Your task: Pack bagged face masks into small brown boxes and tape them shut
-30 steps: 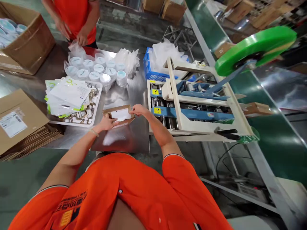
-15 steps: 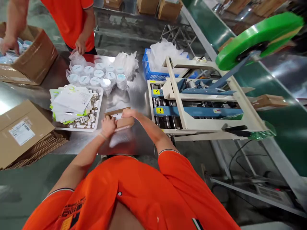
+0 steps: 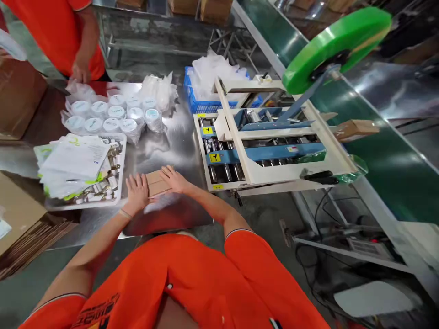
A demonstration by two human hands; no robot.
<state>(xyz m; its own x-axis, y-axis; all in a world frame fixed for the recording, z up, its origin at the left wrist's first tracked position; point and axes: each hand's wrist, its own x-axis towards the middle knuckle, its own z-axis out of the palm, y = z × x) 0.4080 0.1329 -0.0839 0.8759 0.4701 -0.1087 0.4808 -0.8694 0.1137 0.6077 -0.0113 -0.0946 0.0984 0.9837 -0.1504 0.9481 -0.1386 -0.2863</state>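
A small brown cardboard box (image 3: pixel 158 184) lies on the metal table with its top flaps folded down and a seam along the top. My left hand (image 3: pixel 137 191) holds its left end, fingers stretched over the edge and thumb along the near side. At the right end, my right hand (image 3: pixel 174 179) grips the box with its fingers over the top corner. Left of my left hand stands a white tray (image 3: pixel 120 176) full of small white-capped bottles (image 3: pixel 111 183), with printed sheets (image 3: pixel 77 160) piled on top.
Several bagged round tubs (image 3: pixel 116 112) stand farther back. A taping machine (image 3: pixel 254 151) with a green tape roll (image 3: pixel 338 50) adjoins the table's right. Behind are a blue crate (image 3: pixel 202 106) and a conveyor (image 3: pixel 363 137). Flattened cartons (image 3: pixel 20 214) lie left. A co-worker's hand (image 3: pixel 81 71) touches the bags.
The box flaps, raised before, now lie folded down. My hands have moved from inside the opening to the box's two ends. The view has shifted to the right.
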